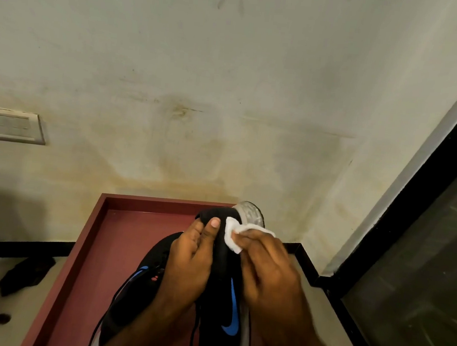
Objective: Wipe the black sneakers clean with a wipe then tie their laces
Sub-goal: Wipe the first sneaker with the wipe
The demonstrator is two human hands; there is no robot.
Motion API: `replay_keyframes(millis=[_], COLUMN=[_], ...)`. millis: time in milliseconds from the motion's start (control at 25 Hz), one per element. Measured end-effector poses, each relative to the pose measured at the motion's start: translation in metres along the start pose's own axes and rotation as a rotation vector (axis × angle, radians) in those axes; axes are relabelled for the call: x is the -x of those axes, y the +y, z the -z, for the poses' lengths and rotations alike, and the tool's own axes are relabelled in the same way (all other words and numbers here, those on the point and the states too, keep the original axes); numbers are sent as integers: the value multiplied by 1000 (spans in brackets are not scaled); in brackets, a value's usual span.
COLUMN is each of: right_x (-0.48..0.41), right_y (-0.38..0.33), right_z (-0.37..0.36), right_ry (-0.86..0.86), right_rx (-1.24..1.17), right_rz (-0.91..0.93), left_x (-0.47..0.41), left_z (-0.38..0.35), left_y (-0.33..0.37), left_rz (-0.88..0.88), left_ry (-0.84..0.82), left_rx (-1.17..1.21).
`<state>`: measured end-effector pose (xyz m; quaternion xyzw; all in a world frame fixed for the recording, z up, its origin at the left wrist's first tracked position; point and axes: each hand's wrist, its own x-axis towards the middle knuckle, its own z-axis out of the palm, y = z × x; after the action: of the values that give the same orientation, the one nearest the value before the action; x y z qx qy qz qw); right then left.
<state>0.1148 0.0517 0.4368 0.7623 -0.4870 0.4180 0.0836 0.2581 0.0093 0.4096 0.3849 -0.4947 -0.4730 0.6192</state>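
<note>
A person's left hand [188, 263] grips a black sneaker [226, 259] raised over the far right corner of a maroon table [121, 235]. The fingers are curled round the upper near the toe, with the thumb pressed flat against the fabric. The toe points away from the camera, and the pale grey, mottled sole [251, 215] faces right.

The right hand [265, 268] has its fingers bunched tightly on a crumpled white wipe [231, 236], which is pushed against the shoe's side just below the sole edge. Both forearms reach in from the lower edge of the view.

The shoe's upper looks matte and soft and carries a glossy blue swoosh [232, 312]. A thin black lace [193, 334] hangs loose beneath it.

A second black sneaker [138, 284] with blue trim lies on the table under the left wrist, towards the near edge. The table has a smooth top and a raised rim.

Behind it is a stained cream wall [202, 86] with a white switch plate [10, 125]. A dark cloth [26, 274] lies on the floor to the left.
</note>
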Motion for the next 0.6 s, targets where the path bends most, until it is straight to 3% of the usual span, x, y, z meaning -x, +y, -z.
replay_keyframes(millis=[160,320,480,600], right_x=[-12,8,-7,16], right_y=[13,-11,10,-17], right_z=[5,-14,-8,-17], right_ry=[80,-69,39,-102], right_rx=[-10,-51,-151,-192], right_rz=[-161,89,-126,31], left_x=[1,-6,-6,-11], left_z=[-1,10,10,18], left_y=[5,0,5,4], left_rz=[-3,51,42,62], left_ry=[-6,71,60,144], left_rx=[-51,42,20,29])
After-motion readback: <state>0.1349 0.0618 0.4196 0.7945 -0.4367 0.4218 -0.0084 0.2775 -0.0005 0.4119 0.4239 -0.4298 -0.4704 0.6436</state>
